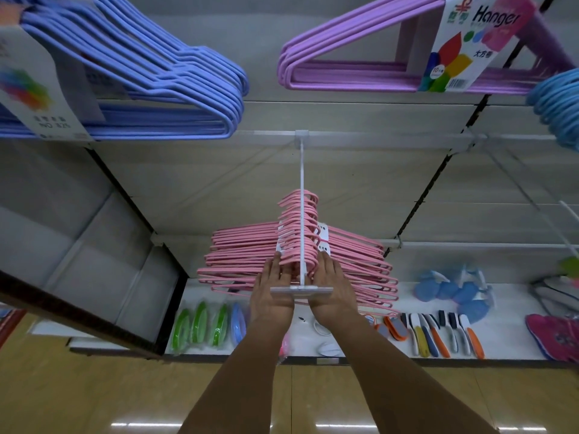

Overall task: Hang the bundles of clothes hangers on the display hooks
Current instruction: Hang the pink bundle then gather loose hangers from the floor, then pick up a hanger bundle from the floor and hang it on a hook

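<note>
Several bundles of pink clothes hangers (238,255) hang on a long white display hook (302,183) that juts out from the shelf rail toward me. The hook ends in a flat white label bar (301,290). My left hand (272,292) lies with straight fingers against the front bundle, left of the hook. My right hand (332,288) does the same on the right side. Both hands press flat on the pink hangers; neither curls round anything.
Blue hanger bundles (150,73) hang overhead at left, purple ones (351,67) with a paper label at upper right, light blue ones (557,104) at far right. The white shelf (501,327) below holds green items, brushes and blue goods. A bare hook (513,183) juts out right.
</note>
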Demonstrator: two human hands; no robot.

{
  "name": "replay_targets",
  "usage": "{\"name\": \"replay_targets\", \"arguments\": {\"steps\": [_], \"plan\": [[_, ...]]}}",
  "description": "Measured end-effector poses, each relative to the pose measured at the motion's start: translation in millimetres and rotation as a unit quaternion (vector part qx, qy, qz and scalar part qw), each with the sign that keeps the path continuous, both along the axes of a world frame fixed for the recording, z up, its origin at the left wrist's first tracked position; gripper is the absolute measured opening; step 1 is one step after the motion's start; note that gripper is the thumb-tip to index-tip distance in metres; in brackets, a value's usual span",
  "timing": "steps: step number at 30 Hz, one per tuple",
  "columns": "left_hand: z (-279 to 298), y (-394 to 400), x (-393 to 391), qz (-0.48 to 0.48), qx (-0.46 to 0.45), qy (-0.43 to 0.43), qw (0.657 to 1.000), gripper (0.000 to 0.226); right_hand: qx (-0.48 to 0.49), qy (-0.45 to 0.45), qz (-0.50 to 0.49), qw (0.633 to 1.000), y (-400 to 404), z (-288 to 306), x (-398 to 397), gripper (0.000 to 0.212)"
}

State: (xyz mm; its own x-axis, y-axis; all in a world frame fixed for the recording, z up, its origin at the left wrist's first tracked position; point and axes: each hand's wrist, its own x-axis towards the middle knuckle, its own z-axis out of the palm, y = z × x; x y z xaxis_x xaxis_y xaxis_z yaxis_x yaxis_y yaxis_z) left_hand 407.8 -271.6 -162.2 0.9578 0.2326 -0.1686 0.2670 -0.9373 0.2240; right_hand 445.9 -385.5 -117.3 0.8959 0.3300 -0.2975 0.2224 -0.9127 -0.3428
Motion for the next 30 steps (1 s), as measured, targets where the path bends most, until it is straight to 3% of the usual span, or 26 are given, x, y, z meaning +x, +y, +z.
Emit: {"name": "replay_targets", "arguments": {"steps": [4, 8, 14, 21, 30], "plan": [[2, -8, -8, -0.004, 0.042, 0.004, 0.999, 0.064, -0.016, -0.018, 0.027, 0.999, -10, -6, -7, 0.073], [-11, -7, -10, 0.059, -0.096, -0.073, 0.991, 0.062, -0.036, -0.035, 0.048, 0.998, -25, -9, -14, 0.072], [20, -24, -34, 0.103, -0.071, -0.076, 0.989, 0.043, -0.037, -0.041, 0.029, 0.998, -47, 2, -28, 0.065], [41, -50, -77, 0.085, -0.026, -0.051, 0.995, 0.055, -0.015, -0.056, 0.014, 0.998, -88, 18, -60, 0.062], [77, -108, -86, -0.039, -0.084, -0.014, 0.996, 0.052, 0.012, -0.082, -0.092, 0.992, -171, 48, -104, 0.051]]}}
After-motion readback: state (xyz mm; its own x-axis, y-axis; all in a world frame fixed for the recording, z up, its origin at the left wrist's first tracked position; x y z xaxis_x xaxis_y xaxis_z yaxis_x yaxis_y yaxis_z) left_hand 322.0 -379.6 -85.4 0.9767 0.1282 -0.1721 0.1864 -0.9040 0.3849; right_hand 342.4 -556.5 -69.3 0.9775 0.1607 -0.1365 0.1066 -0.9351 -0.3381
